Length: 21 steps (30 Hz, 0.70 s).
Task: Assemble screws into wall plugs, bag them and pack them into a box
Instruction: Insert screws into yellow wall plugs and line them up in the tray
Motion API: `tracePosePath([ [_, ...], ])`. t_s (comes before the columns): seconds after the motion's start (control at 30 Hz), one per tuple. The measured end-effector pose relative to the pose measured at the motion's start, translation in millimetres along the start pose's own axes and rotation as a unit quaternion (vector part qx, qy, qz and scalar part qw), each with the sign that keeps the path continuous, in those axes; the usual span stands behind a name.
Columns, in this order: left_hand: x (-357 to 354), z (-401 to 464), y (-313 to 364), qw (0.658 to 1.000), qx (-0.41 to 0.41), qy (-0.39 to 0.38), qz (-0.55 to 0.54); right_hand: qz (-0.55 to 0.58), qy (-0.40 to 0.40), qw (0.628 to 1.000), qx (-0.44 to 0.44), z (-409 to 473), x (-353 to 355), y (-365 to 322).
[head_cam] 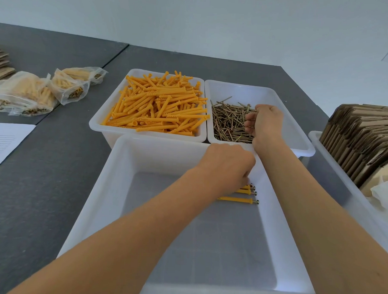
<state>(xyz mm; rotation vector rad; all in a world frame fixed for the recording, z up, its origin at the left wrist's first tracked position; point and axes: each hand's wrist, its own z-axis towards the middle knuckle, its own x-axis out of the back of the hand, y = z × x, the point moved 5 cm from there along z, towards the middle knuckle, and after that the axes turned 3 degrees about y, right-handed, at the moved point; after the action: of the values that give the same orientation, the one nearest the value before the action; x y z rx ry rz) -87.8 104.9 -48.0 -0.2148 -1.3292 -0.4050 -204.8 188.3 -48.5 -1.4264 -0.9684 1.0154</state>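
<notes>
Left grip, fingers curled, rests at centre frame on assembled plugs inside the near white tub. Right grip grasps screws in the upper-right tub; orange wall plugs fill the adjacent tub.

The left hand covers the near ends of the assembled plugs, so its grip cannot be told. The right hand hides its fingertips among the screws. The folded cartons are cut off by the right edge.
</notes>
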Motion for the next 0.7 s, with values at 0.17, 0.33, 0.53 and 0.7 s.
tracePosePath([
  [0.17,-17.2,-5.0,6.0,0.995,-0.035,-0.092,0.003,0.0,0.002,1.0,-0.004,0.2,0.1,-0.5],
  [0.33,-21.5,-5.9,11.3,0.993,-0.05,-0.105,0.02,0.001,0.002,1.0,-0.006,0.2,0.1,0.1],
  [0.53,-25.2,-5.3,13.2,0.993,-0.047,-0.096,0.042,-0.001,0.001,1.0,-0.004,0.9,-0.4,0.0],
  [0.7,-27.3,-5.0,12.9,0.993,-0.047,-0.095,0.047,0.005,-0.002,1.0,-0.003,0.8,-0.5,0.2],
])
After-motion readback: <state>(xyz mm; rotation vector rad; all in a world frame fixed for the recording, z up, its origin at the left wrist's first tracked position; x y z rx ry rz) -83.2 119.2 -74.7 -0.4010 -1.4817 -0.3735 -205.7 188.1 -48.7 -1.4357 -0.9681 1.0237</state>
